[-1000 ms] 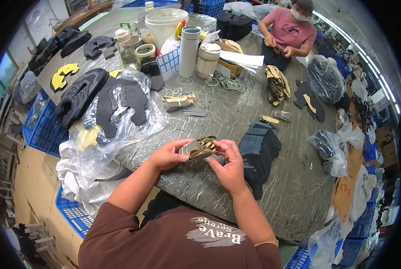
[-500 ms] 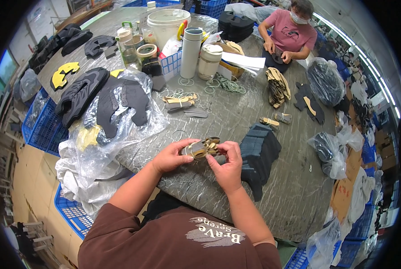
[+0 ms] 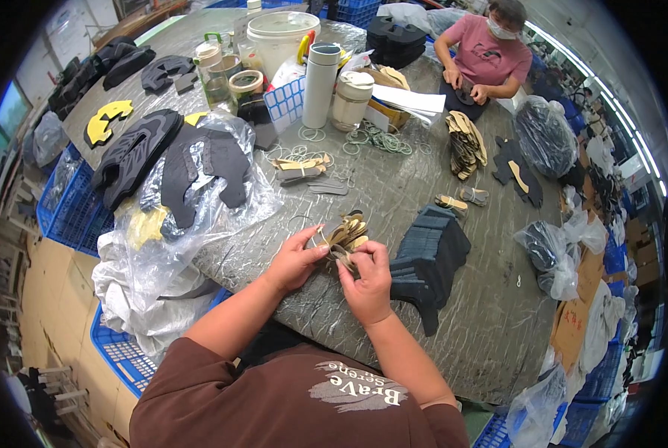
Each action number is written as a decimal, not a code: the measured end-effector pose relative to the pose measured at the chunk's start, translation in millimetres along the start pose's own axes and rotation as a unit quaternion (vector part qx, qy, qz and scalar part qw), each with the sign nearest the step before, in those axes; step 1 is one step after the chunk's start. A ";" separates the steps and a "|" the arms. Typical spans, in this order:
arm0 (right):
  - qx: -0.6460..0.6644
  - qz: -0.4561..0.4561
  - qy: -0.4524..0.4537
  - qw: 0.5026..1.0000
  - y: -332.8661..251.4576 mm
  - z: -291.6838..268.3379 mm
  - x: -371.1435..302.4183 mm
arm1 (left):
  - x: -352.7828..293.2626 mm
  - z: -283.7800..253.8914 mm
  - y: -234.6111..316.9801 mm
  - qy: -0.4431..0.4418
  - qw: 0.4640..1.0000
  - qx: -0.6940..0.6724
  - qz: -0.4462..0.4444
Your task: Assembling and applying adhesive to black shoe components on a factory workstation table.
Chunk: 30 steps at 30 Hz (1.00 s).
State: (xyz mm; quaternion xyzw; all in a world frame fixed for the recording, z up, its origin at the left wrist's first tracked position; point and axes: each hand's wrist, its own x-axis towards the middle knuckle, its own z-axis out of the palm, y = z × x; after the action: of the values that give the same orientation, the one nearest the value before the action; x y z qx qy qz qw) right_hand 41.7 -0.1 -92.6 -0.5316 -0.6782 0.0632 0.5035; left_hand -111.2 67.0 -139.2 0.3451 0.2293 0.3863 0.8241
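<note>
Just above the table's front part is a loose bundle of small grey and tan cut pieces point(image 3: 349, 228), fanned apart at its far end. My left hand point(image 3: 295, 261) is closed at the bundle's left side, pinching a pale rubber band point(image 3: 320, 233) at its fingertips. My right hand point(image 3: 367, 282) grips the near right side of the bundle, thumb and fingers pressed on a few grey pieces. The palms hide part of the bundle. Right of my right hand lies a stack of dark shaped panels point(image 3: 433, 250).
Beyond my hands lie a banded bundle point(image 3: 301, 166) and green rubber bands point(image 3: 379, 139). A bottle point(image 3: 320, 86), jars and a white bucket point(image 3: 278, 37) stand farther back. Plastic-covered dark panels point(image 3: 226, 160) lie left. Across the table, a co-worker point(image 3: 491, 56) handles dark pieces.
My left hand has moved slightly right and changed its grip; the band that wrapped the bundle is now at its fingertips. My right hand has come lower and left, onto the pieces.
</note>
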 end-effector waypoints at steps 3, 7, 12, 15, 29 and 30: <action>0.040 0.077 0.013 0.996 9.7 -4.3 7.5 | 1.2 6.5 -2.2 0.022 0.999 -0.029 -0.014; 0.022 0.037 -0.015 0.999 13.0 -12.2 9.4 | 10.9 20.7 5.8 0.071 0.997 0.009 -0.027; 0.107 0.193 0.117 0.968 52.1 -23.3 2.5 | 45.9 24.2 20.3 0.078 0.987 0.114 -0.080; 0.180 0.249 0.201 0.930 76.4 -46.5 8.3 | 67.1 6.6 28.3 0.146 0.959 0.234 -0.060; 0.421 0.339 0.054 0.840 32.5 11.9 -25.1 | 0.5 29.3 34.8 -0.095 0.792 0.598 0.075; 0.443 0.362 0.050 0.819 29.7 16.5 -26.0 | -5.2 28.2 31.6 -0.092 0.792 0.600 0.072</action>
State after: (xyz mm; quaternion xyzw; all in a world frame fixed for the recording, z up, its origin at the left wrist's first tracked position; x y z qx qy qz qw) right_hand 46.9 -0.5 -135.1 -0.4605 -0.3100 0.5077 0.6589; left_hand -111.3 66.4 -96.5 0.8195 0.3125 0.1963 0.4384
